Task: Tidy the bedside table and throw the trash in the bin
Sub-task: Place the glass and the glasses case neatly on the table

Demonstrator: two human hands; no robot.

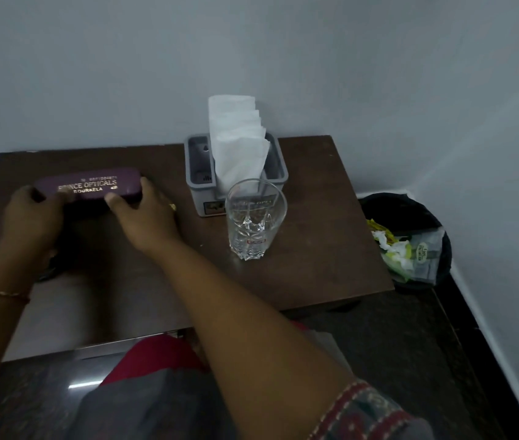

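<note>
I take the spectacle case (88,185) as my landmark: dark purple, long and rounded, with gold lettering on its lid, lying toward the left rear of the brown bedside table (315,274). My left hand (31,217) cups its left end, and my right hand (143,214) grips its right end, thumb on the front edge. Right of the case stands a grey holder (194,173) stuffed with white tissues (236,144), an empty clear glass (253,217) just before it. Farthest right, beyond the table edge, sits a black-lined bin (410,201) holding crumpled wrappers.
</note>
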